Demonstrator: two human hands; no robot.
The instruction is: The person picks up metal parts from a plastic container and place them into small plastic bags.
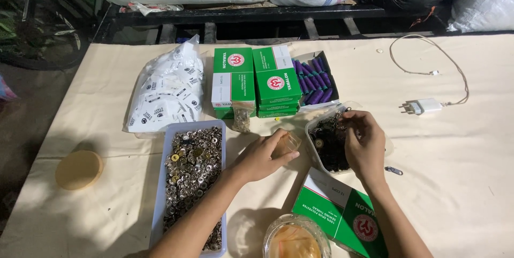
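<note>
The left hand (262, 156) is grasping a small clear plastic packet (289, 143) while the right hand (363, 143) is pinching dark metal pieces (327, 143) from their clear tub (309, 129).

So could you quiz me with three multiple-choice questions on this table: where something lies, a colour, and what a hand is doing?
1. Where does the white charger plug lie?
A. at the right side of the table
B. inside the long tray
C. on the green boxes

2. What colour are the thread spools in the open box?
A. yellow
B. purple
C. white

3. What is the right hand doing?
A. resting flat on the cloth
B. gripping the charger
C. picking at dark metal pieces in a small container

Answers: 1 A, it lies right of the hands, cable attached. 2 B, the spools show purple. 3 C, its fingertips pinch pieces over the container.
</note>
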